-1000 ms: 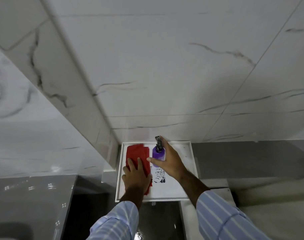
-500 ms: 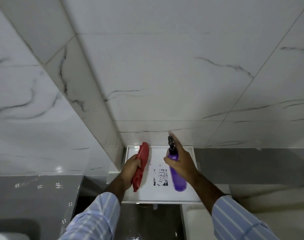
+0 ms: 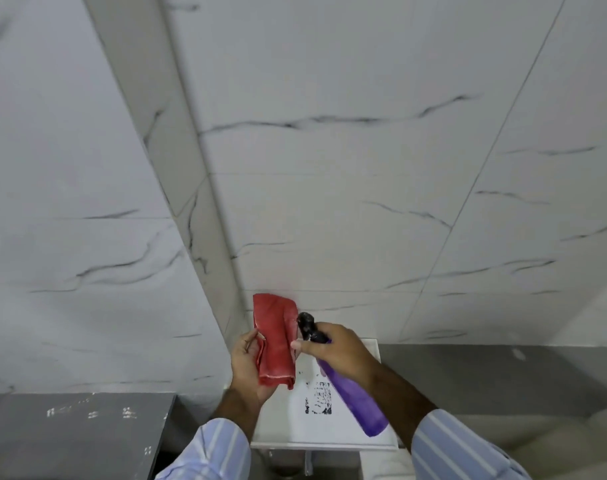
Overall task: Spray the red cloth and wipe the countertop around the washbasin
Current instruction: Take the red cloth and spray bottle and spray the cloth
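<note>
Two hands up over the white tray point(image 3: 371, 344), both gripping. Left hand point(image 3: 248, 367) clutches the red cloth point(image 3: 276, 341), folded and held upright, its top edge sticking above the fingers, left of the tray's middle and off its surface. Right hand point(image 3: 340, 351) is wrapped round the neck of the purple spray bottle point(image 3: 355, 401), tilted, black nozzle point(image 3: 307, 325) aimed at the cloth and almost touching it, base hanging low toward the tray's near right corner. Black printed patch point(image 3: 319, 398) on the tray floor, between cloth and bottle. Striped sleeves point(image 3: 212, 452) below the tray. Marble wall tiles point(image 3: 329, 150) behind the tray.
</note>
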### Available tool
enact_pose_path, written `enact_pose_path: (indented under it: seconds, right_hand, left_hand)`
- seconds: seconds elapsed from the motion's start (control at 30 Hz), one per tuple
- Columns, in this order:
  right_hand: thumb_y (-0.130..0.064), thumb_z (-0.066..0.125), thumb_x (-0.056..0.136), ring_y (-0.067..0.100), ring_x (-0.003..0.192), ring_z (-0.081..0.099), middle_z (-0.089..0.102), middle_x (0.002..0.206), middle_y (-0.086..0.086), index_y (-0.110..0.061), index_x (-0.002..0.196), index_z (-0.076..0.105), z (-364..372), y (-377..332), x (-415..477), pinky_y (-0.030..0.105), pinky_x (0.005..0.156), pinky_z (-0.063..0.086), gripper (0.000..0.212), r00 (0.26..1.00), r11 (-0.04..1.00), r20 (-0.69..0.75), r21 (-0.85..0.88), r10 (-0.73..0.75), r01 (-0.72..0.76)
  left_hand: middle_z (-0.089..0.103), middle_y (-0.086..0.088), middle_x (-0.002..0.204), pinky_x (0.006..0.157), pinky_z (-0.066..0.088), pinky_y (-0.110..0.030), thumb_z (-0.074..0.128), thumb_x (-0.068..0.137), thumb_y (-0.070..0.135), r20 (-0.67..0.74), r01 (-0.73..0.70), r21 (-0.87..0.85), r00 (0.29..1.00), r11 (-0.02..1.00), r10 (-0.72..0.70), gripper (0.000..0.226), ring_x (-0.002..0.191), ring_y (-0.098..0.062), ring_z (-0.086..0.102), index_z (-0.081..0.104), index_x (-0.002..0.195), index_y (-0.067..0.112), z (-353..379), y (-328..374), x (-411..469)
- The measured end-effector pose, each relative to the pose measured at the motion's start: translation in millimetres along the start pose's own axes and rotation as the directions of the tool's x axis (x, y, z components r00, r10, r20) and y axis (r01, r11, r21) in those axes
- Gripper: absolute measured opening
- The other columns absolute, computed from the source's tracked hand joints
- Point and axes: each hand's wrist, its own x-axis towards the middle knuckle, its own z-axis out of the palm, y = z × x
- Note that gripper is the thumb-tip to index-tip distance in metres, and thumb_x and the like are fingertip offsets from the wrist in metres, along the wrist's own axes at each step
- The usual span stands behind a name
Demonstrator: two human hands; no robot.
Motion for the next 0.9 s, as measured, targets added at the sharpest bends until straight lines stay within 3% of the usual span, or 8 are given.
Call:
enact_pose_path:
  seconds: [0.13, 0.3, 0.43, 0.5, 0.67, 0.77, 0.9]
  right_hand:
    - [-0.060, 0.085, 0.075, -0.002, 0.046, 0.053, 0.059, 0.049, -0.015, -0.021, 0.063, 0.065, 2.0, -14.0, -3.1, 0.010, 0.049, 0.040, 0.046, 0.997, 0.996, -0.024, -0.044, 0.074, -0.075]
    - [-0.056, 0.093, 0.062, 0.012, 0.048, 0.067, 0.073, 0.057, -0.005, -0.013, 0.078, 0.078, 0.2, -24.5, -8.3, 0.026, 0.052, 0.056, 0.048, 0.980, 0.980, 0.028, 0.003, 0.198, -0.198]
    - [-0.049, 0.096, 0.060, 0.020, 0.055, 0.069, 0.082, 0.079, 0.007, -0.008, 0.092, 0.080, -1.5, -26.5, -9.4, 0.030, 0.057, 0.059, 0.054, 0.957, 0.959, 0.104, 0.060, 0.270, -0.277]
    - [-0.044, 0.096, 0.062, 0.022, 0.057, 0.071, 0.083, 0.084, 0.009, -0.005, 0.092, 0.080, -1.9, -27.1, -8.4, 0.030, 0.057, 0.059, 0.052, 0.954, 0.956, 0.096, 0.045, 0.284, -0.290]
    - [-0.039, 0.095, 0.068, 0.026, 0.068, 0.074, 0.083, 0.087, 0.010, -0.004, 0.098, 0.079, -2.6, -31.8, -6.5, 0.033, 0.061, 0.061, 0.049, 0.959, 0.957, 0.090, 0.090, 0.268, -0.276]
    - [-0.037, 0.095, 0.068, 0.027, 0.067, 0.073, 0.083, 0.088, 0.012, -0.003, 0.097, 0.080, -4.5, -36.4, -6.2, 0.032, 0.061, 0.062, 0.047, 0.951, 0.947, 0.115, 0.119, 0.285, -0.298]
    - [-0.036, 0.094, 0.066, 0.020, 0.052, 0.069, 0.081, 0.075, 0.005, -0.006, 0.085, 0.079, -5.3, -38.1, -6.2, 0.026, 0.052, 0.056, 0.039, 0.956, 0.953, 0.046, 0.080, 0.291, -0.293]
  left_hand:
    - [0.077, -0.026, 0.110, 0.080, 0.066, -0.049, 0.052, 0.097, 0.034, -0.028, 0.016, 0.051, 1.000, 0.999, -0.015, 0.047, 0.091, -0.040, 0.077, 0.068, 0.127, 0.002, 4.2, -4.4, -3.1]
    - [0.080, -0.027, 0.102, 0.076, 0.067, -0.048, 0.048, 0.098, 0.035, -0.037, 0.021, 0.085, 0.999, 0.996, -0.018, 0.050, 0.085, -0.039, 0.080, 0.083, 0.099, 0.000, 4.6, -10.0, -4.0]
    - [0.076, -0.029, 0.111, 0.089, 0.062, -0.049, 0.047, 0.097, 0.036, -0.055, 0.027, 0.102, 0.998, 0.994, -0.022, 0.053, 0.096, -0.042, 0.076, 0.072, 0.121, -0.003, 4.5, -11.0, -4.6]
    - [0.075, -0.029, 0.111, 0.092, 0.057, -0.049, 0.047, 0.097, 0.036, -0.065, 0.026, 0.107, 0.998, 0.994, -0.019, 0.053, 0.097, -0.042, 0.074, 0.072, 0.122, -0.003, 4.1, -10.7, -4.1]
    - [0.078, -0.029, 0.107, 0.079, 0.066, -0.051, 0.045, 0.097, 0.033, -0.033, 0.030, 0.037, 0.999, 0.999, -0.029, 0.051, 0.088, -0.042, 0.079, 0.081, 0.103, -0.003, 2.4, -11.1, -3.3]
    - [0.078, -0.029, 0.106, 0.077, 0.066, -0.052, 0.048, 0.096, 0.032, -0.028, 0.025, 0.024, 0.999, 0.999, -0.024, 0.046, 0.087, -0.043, 0.079, 0.075, 0.112, -0.002, 1.8, -10.7, -5.3]
    - [0.076, -0.028, 0.110, 0.078, 0.066, -0.052, 0.050, 0.095, 0.031, -0.040, 0.030, 0.019, 0.999, 0.999, -0.030, 0.047, 0.091, -0.042, 0.078, 0.068, 0.126, 0.001, 3.2, -7.3, -9.8]
